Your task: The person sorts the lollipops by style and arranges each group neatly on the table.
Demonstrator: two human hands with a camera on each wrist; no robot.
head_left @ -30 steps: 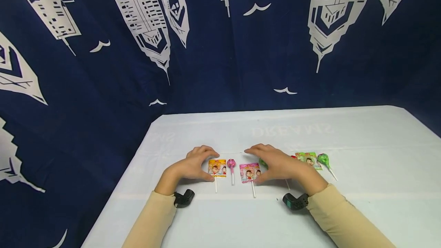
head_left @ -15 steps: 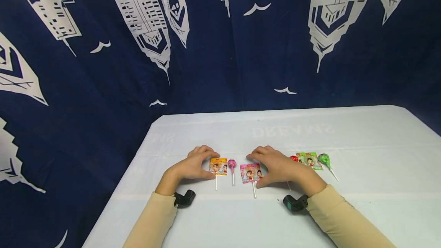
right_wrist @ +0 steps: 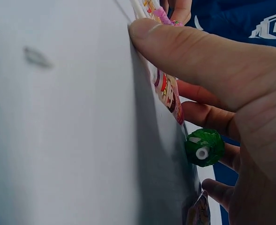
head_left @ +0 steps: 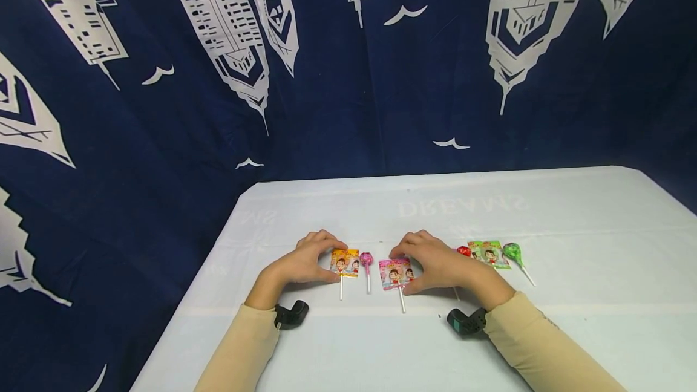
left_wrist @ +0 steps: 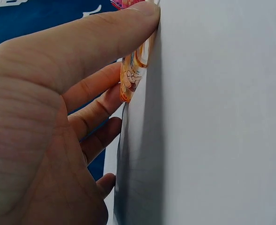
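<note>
My left hand (head_left: 307,263) holds a flat lollipop in an orange wrapper (head_left: 348,263) at its left part, thumb at the near edge and fingers at the far edge. The white stick points toward me. My right hand (head_left: 438,264) grips a pink-wrapped flat lollipop (head_left: 393,275) the same way, from its right side. Between the two lies a round pink lollipop (head_left: 366,259). Beneath the right palm, a round green lollipop (right_wrist: 205,149) shows in the right wrist view; the head view hides it. The left wrist view shows the thumb (left_wrist: 128,23) over the orange wrapper.
A red lollipop (head_left: 464,250) sits partly behind the right hand. Farther right lie a green-wrapped flat lollipop (head_left: 484,253) and a round green lollipop (head_left: 512,252). The white-covered table (head_left: 376,349) meets a dark blue printed cloth (head_left: 348,114) behind.
My right fingers and thumb have closed in on the pink-wrapped lollipop. The orange-wrapped lollipop has shifted very slightly away from me with the left fingers on it.
</note>
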